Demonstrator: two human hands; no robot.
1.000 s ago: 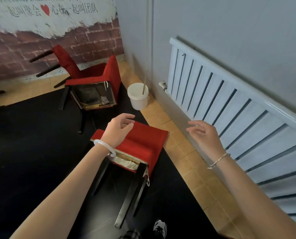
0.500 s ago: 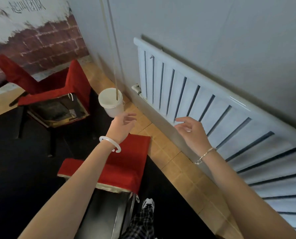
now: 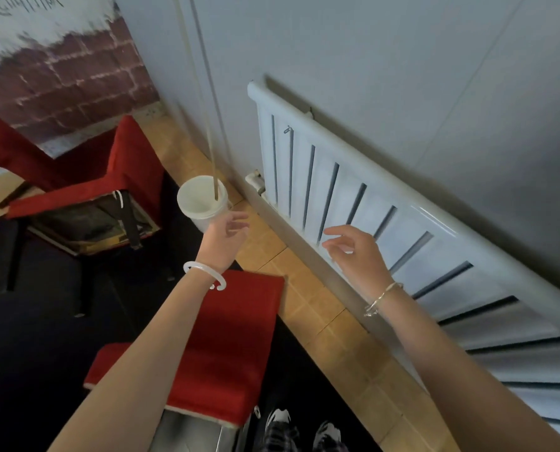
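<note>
A pale blue panel radiator (image 3: 386, 223) ran along the grey wall, and below it a strip of tan floor tiles (image 3: 304, 288) bordered a black mat (image 3: 44, 337). Two red-covered chairs lay tipped on that mat: the nearer chair (image 3: 233, 337) right under the left forearm, the farther chair (image 3: 86, 190) beside the brick-patterned wall, its underside showing.

The white plastic bucket (image 3: 200, 203) stood on the floor between the farther chair and the radiator's end. A long thin pole (image 3: 206, 125) rose out of it and leaned up along the wall corner, probably parked there so that it would not fall.

The left hand (image 3: 224, 238) reached out just below the bucket's rim, fingers loosely apart and gripping nothing; whether it touched the bucket cannot be told. It looked set to take the bucket or the pole. The right hand (image 3: 356, 252) hovered in front of the radiator, fingers relaxed and spread, empty, likely following to help.

A white bangle (image 3: 203, 274) sat on the left wrist and a thin metal bracelet (image 3: 381, 296) on the right.
</note>
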